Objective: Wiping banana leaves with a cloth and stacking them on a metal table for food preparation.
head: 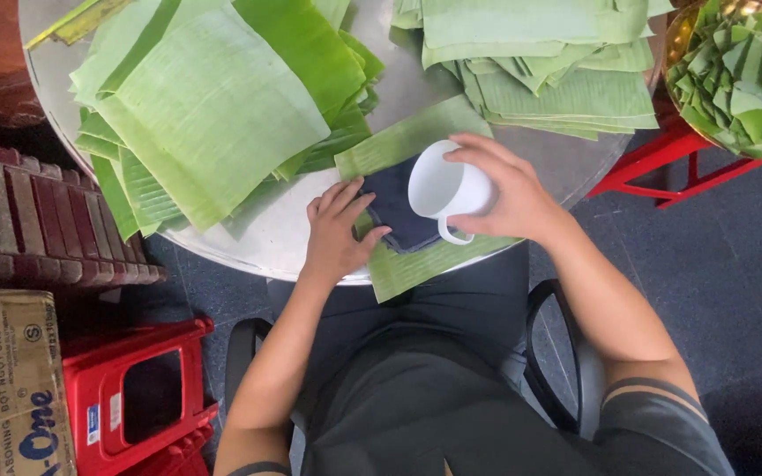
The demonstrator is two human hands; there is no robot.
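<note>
My right hand (506,189) grips a white mug (443,188), tipped on its side with the opening facing left, over a dark blue cloth (399,216). The cloth lies on a rectangular piece of green banana leaf (416,264) at the near edge of a round metal table (284,234). My left hand (337,231) rests flat with fingers spread on the cloth's left edge and the leaf.
A big stack of cut banana leaves (213,106) lies left on the table, another stack (540,62) at the far right. A round tray of folded leaf pieces (743,70) sits on a red stool. A red plastic stool (143,397) and cardboard box (6,379) stand lower left.
</note>
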